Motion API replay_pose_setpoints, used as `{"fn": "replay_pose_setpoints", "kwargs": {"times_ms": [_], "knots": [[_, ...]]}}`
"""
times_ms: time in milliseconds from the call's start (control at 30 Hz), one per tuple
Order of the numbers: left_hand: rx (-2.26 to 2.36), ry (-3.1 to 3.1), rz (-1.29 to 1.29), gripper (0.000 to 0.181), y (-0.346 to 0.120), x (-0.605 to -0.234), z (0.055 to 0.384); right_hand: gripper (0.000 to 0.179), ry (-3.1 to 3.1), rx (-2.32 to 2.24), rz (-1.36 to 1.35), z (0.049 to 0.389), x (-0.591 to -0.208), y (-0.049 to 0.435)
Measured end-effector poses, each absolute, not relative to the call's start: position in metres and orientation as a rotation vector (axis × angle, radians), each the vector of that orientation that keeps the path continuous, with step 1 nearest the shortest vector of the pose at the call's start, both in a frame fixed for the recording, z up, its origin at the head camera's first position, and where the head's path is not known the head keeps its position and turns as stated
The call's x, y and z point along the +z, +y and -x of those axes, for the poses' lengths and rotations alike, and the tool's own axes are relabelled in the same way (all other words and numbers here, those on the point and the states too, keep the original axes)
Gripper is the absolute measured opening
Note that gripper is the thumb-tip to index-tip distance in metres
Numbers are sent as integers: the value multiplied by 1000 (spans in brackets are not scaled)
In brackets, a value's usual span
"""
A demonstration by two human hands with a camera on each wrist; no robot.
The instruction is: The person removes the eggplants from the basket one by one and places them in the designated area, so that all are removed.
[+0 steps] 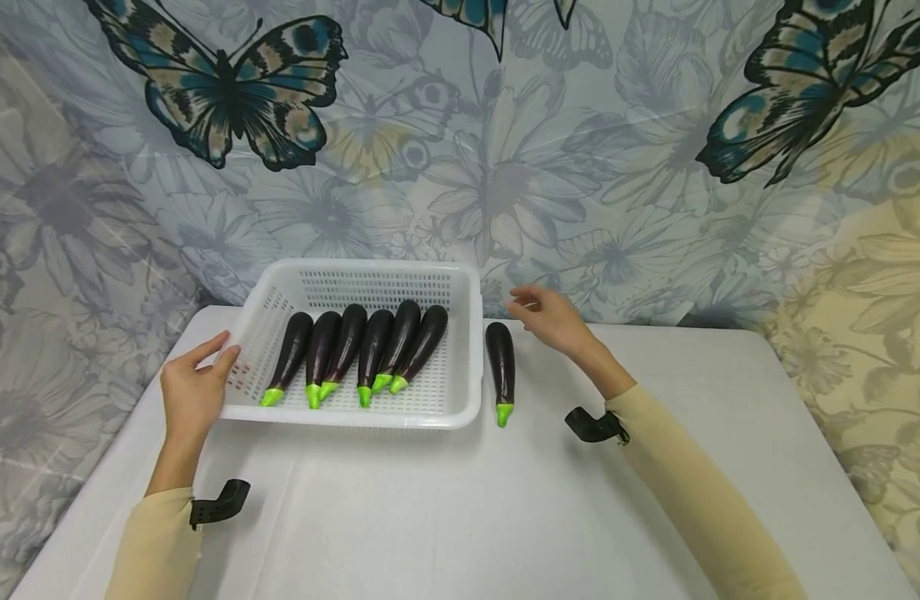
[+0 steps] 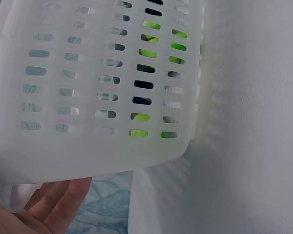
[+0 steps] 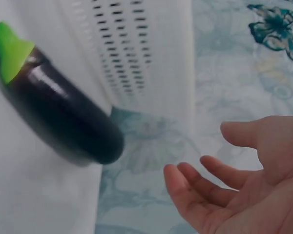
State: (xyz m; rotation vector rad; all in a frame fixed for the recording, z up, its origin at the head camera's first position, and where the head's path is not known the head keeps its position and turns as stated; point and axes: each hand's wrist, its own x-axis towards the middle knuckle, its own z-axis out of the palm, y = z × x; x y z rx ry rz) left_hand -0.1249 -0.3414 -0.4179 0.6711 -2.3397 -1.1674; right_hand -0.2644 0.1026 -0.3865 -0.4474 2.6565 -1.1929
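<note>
Fingers [image 2: 68, 205] of the left hand [image 1: 193, 390] are hooked round the white rectangular plastic basket [image 1: 422, 418], centre left, seemingly for steadiness, those of the right hand [image 1: 556, 323] loosely spread.

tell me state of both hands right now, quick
Left hand: closed, holding the basket by its left end.
Right hand: open, holding nothing, near the lone eggplant beside the basket.

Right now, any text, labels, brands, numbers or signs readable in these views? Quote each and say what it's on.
None readable in any view.
White basket: no lettering visible.
Eggplants inside and lone eggplant beside it: no labels visible.
Backdrop: butterfly and flower prints, no words.
Black wrist devices: no marking legible at this size.
</note>
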Motion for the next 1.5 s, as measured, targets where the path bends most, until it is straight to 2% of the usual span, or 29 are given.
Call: {"fn": "replay_pose_setpoints", "kwargs": {"times_ms": [300, 600, 1133, 1500], "knots": [[-1195, -2349, -675, 39, -342, -419, 126, 46, 2546, -1478, 470, 259, -366, 87], [-1179, -2339, -669, 37, -343, -418, 125, 44, 2487, -1501, 500, 257, -360, 63], [-1194, -2357, -674, 40, -341, -418, 124, 45, 2553, -1255, 471, 262, -353, 23], [-1189, -2370, -642, 41, -341, -419, 121, 60, 2424, -997, 429, 276, -353, -11]]}}
